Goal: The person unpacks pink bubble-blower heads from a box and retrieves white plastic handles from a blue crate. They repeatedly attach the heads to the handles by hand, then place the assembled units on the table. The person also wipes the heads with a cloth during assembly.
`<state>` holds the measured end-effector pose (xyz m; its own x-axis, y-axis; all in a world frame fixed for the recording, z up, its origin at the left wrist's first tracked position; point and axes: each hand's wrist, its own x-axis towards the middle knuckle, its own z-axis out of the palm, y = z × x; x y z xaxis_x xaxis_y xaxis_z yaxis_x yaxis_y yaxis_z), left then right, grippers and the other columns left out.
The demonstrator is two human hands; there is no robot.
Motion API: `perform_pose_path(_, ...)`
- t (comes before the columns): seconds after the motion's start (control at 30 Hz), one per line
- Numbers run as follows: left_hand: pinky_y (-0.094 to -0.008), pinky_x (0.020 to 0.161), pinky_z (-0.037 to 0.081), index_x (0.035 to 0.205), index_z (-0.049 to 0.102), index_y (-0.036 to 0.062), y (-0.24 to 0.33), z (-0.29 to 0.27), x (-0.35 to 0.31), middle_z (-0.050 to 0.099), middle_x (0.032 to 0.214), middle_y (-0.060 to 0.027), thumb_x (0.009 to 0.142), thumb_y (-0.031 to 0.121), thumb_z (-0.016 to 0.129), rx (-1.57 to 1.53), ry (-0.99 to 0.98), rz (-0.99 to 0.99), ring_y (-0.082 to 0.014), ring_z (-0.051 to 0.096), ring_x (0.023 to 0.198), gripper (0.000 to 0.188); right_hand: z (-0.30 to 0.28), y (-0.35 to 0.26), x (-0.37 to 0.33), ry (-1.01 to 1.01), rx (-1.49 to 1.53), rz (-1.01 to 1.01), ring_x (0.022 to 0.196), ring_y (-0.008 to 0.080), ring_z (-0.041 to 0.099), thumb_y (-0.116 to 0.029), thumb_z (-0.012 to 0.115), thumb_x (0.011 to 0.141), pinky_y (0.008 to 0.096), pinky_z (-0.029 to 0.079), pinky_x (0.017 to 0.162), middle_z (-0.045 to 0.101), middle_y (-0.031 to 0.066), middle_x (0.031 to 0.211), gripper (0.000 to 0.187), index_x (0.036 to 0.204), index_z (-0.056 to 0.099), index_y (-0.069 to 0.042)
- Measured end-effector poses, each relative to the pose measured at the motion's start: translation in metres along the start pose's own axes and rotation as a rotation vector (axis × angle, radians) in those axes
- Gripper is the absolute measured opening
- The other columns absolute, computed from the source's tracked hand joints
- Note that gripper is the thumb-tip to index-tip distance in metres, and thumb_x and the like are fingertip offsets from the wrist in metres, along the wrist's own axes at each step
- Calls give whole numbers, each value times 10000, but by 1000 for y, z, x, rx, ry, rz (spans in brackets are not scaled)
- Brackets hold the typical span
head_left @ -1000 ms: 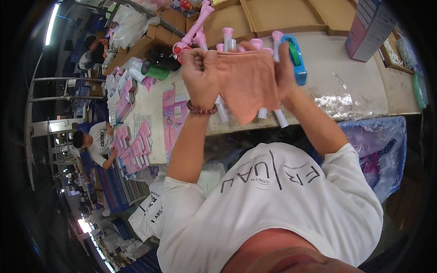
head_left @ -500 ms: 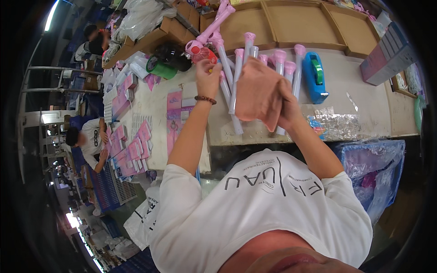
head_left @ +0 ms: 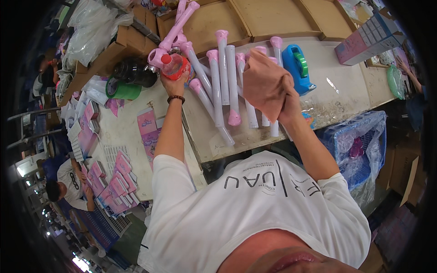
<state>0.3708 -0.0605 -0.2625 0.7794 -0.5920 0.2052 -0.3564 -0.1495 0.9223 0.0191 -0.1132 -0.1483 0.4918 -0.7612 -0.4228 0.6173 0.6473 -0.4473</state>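
At the far left of the table, my left hand (head_left: 174, 84) is closed round a clear plastic bottle (head_left: 176, 67) with a red cap and red label. A brownish-pink cloth (head_left: 265, 86) hangs from my right hand (head_left: 290, 105), its folds gripped in the fingers. Under and beside the cloth lie several white tubes with pink ends (head_left: 221, 73); the cloth hides parts of some. Pink wand-like pieces (head_left: 178, 28) are heaped just beyond the bottle.
A blue tape dispenser (head_left: 297, 68) stands right of the tubes. Left of the bottle are a dark round jar (head_left: 132, 72) and a green tape roll (head_left: 124, 90). Cardboard trays (head_left: 268, 20) line the back. A blue crate (head_left: 350, 170) sits below right. Another person (head_left: 68, 184) works at left.
My left hand has closed round the bottle. The cloth stays in my right hand. The whole view has shifted, so the table things sit further left.
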Motion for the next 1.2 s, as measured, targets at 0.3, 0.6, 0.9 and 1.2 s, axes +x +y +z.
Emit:
perform_pose_path(0.3,-445,863,441,1272,445,50,137,-68,-52,526,1105,-194,598,326,855,691,-79,607,-367,518,1005,836,-4,-10,15,-58,-62,12,1169,219,497,-303,484,975,400,436,968,490,52,1269,367,1296,410,-141)
perform_pose_path(0.6,-404,773,448,1331,453,149,290,-72,-186,580,1016,-114,596,369,817,1386,-529,549,-284,577,904,849,-50,11,8,-253,1,515,1197,262,495,-465,410,965,434,423,994,476,96,1339,557,1371,374,-85)
perform_pose_path(0.9,-378,726,435,1302,476,199,363,-51,-238,594,983,-71,599,339,821,1663,-537,458,-227,589,885,795,-54,17,-27,-390,34,607,1143,268,508,-463,273,997,422,428,976,499,94,1292,518,1324,432,-93)
perform_pose_path(1.2,-384,728,432,1270,505,187,381,-57,-253,610,960,-70,613,316,817,1711,-538,400,-226,598,858,738,-43,7,-50,-401,39,681,1116,261,520,-458,184,1011,402,437,968,519,93,1256,552,1326,452,-93)
